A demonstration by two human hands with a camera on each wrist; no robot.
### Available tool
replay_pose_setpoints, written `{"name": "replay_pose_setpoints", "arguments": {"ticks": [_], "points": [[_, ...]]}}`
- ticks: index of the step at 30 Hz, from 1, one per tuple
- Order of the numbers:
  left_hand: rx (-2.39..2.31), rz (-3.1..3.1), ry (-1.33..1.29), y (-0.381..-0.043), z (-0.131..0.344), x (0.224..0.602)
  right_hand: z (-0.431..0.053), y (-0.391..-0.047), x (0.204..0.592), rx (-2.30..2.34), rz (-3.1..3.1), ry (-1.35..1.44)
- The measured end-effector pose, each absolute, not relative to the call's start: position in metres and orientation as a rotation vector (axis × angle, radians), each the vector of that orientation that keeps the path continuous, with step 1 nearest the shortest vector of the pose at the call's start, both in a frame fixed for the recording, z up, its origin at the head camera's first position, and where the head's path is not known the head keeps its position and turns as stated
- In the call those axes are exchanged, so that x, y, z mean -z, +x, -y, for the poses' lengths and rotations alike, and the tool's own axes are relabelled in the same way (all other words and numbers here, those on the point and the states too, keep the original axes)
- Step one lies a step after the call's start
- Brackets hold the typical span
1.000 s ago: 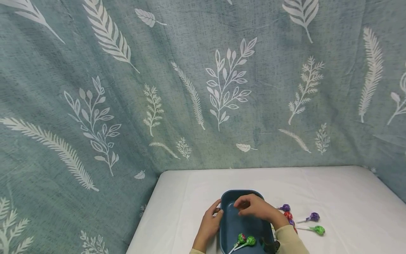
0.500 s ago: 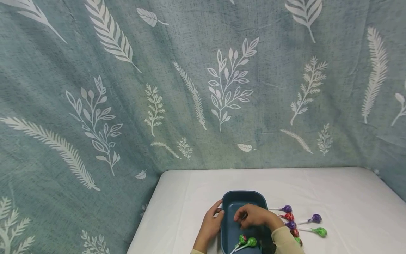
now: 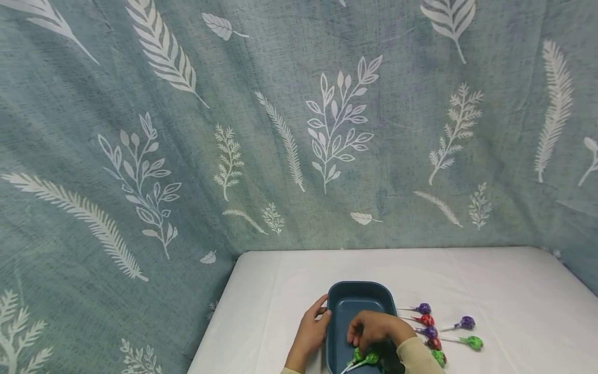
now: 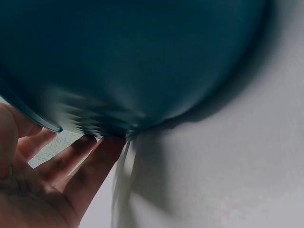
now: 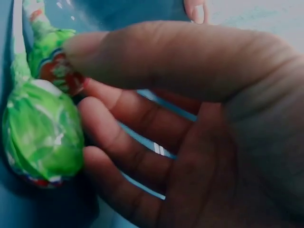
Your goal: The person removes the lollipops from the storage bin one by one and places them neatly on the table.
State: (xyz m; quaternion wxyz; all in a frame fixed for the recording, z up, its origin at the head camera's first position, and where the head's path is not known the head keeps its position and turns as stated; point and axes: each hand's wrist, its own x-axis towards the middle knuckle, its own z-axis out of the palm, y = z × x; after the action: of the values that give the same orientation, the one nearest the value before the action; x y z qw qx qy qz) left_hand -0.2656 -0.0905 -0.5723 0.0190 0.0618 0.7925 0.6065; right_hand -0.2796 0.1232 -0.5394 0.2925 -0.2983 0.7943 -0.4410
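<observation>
A dark blue rectangular tray (image 3: 330, 343) sits on the white table, with two green-wrapped lollipops at its near end. My right hand (image 3: 374, 330) is inside the tray. In the right wrist view its thumb and index finger pinch the head of one lollipop (image 5: 57, 61), green with a red label. Against the other fingertips lies the second green lollipop (image 5: 43, 130). My left hand (image 3: 312, 327) rests at the tray's left side. In the left wrist view its fairly straight fingers (image 4: 92, 175) touch the outer wall of the tray (image 4: 118, 57).
Right of the tray lie several lollipops: a purple one (image 3: 424, 308), a red one (image 3: 427, 320), another purple one (image 3: 429, 332), a dark red one (image 3: 434, 343) and a green one (image 3: 439, 357). Farther right are a purple lollipop (image 3: 467, 323) and a green lollipop (image 3: 475, 342). Leaf-patterned fabric (image 3: 345, 130) hangs behind.
My right hand has moved down inside the tray toward the near end and reached the green lollipops. More lollipops at the right show past the sleeve. My left hand stays at the tray's side.
</observation>
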Motion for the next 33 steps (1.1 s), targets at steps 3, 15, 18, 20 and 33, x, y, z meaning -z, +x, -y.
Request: {"name": "replay_pose_setpoints", "arguments": {"ticks": [3, 15, 18, 20, 33], "points": [[-1.885, -2.463, 0.194, -0.265, 0.092, 0.573, -0.123, -0.278, 0.538, 1.152, -2.111, -0.763], [-1.853, -2.471, 0.171, -0.266, 0.091, 0.572, -0.126, -0.277, 0.540, 1.111, -2.185, -0.795], [-1.857, -2.478, 0.184, -0.265, 0.091, 0.572, -0.127, -0.280, 0.540, 1.157, -2.175, -0.813], [-1.860, -2.474, 0.185, -0.265, 0.091, 0.572, -0.128, -0.281, 0.540, 1.207, -2.165, -0.812], [-1.854, -2.485, 0.183, -0.264, 0.090, 0.571, -0.143, -0.284, 0.526, 1.430, -2.198, -0.826]]}}
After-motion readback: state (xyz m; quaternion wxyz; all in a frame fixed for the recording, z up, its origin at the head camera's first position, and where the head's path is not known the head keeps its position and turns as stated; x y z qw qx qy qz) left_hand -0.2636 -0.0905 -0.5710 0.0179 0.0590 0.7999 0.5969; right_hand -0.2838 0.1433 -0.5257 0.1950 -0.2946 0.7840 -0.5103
